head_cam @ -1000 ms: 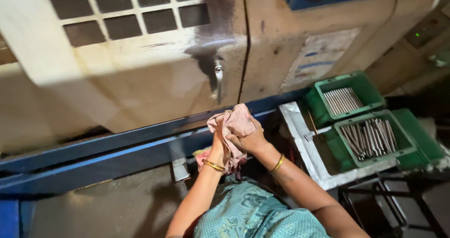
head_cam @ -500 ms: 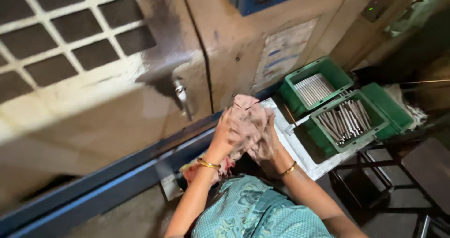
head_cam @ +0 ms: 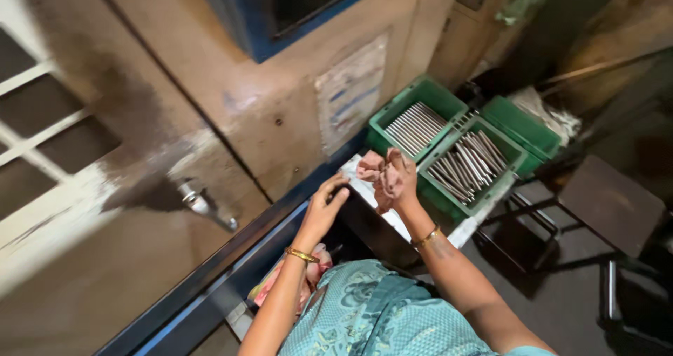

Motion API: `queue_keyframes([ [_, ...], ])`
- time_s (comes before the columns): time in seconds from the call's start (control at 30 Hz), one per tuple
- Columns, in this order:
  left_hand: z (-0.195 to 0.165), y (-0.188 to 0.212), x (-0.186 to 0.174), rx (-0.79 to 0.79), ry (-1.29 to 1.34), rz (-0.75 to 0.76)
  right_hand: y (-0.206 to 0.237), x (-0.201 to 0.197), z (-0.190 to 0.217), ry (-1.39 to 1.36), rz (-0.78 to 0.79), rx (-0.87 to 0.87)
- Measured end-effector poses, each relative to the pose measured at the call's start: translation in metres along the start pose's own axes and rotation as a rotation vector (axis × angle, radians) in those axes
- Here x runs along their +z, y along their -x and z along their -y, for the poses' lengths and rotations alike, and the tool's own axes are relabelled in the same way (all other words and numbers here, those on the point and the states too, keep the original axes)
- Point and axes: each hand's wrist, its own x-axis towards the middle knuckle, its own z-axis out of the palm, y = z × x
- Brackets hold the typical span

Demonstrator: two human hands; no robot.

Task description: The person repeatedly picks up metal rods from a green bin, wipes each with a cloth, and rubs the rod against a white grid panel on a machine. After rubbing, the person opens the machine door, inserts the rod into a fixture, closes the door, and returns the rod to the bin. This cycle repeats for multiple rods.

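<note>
My right hand (head_cam: 399, 181) is closed around a crumpled pinkish rag (head_cam: 374, 172), held up in front of a white tray (head_cam: 459, 231). My left hand (head_cam: 324, 207) is just left of it, fingers spread and loosely curled, holding nothing and a little apart from the rag. Each wrist carries a gold bangle. Beyond my hands stand green plastic crates: the far one (head_cam: 396, 113) and the near one (head_cam: 449, 188) each hold several thin metal rods.
A large beige machine cabinet (head_cam: 231, 125) with a metal door handle (head_cam: 203, 205) and a blue lower rail (head_cam: 210, 286) fills the left. A third green crate (head_cam: 526, 128) sits behind the others. A dark stool (head_cam: 610, 202) stands at right. More pink cloth (head_cam: 308, 286) lies by my waist.
The view has swung right and the hands moved toward the crates. My left hand has let go of the rag, which now sits only in my right hand.
</note>
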Motion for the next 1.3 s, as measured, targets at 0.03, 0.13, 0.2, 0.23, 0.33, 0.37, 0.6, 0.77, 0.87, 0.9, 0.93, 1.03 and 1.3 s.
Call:
queue_keyframes([
  [0.03,0.006,-0.011,0.009,-0.03,0.091,-0.006,0.001,-0.002,0.005,0.191,-0.031,-0.134],
  [0.13,0.025,-0.038,0.034,-0.336,0.721,0.107,-0.001,-0.003,0.021,0.574,0.168,-0.291],
  [0.2,0.04,-0.05,0.053,-0.381,1.182,0.294,0.0,-0.01,0.033,0.779,0.43,-0.435],
  [0.23,0.047,-0.06,0.061,-0.26,1.369,0.425,0.0,-0.018,0.041,0.887,0.582,-0.592],
  [0.33,0.063,-0.083,0.088,-0.489,1.279,0.236,-0.011,-0.058,0.059,0.747,0.331,-0.284],
  [0.37,0.066,-0.085,0.095,-0.652,1.125,0.069,-0.014,-0.077,0.065,0.603,0.14,-0.044],
  [0.6,0.07,-0.082,0.09,-0.553,1.076,0.158,-0.01,-0.202,0.1,1.97,-0.35,0.56],
  [0.77,0.066,-0.083,0.081,-0.398,1.127,0.233,-0.005,-0.218,0.084,1.909,-0.424,0.629],
  [0.87,0.067,-0.083,0.081,-0.619,1.342,0.095,-0.006,-0.216,0.08,1.871,-0.454,0.604],
  [0.9,0.067,-0.081,0.078,-0.307,0.625,0.078,-0.008,-0.214,0.081,1.875,-0.451,0.621],
  [0.93,0.066,-0.076,0.074,-0.004,-0.093,0.054,-0.009,-0.211,0.082,1.879,-0.447,0.64],
  [1.03,0.06,-0.061,0.062,0.135,-0.892,0.127,-0.013,-0.2,0.087,1.823,-0.443,0.69],
  [1.3,0.041,-0.02,0.034,0.416,-1.043,0.005,-0.004,-0.164,0.083,1.986,-0.31,0.477],
])
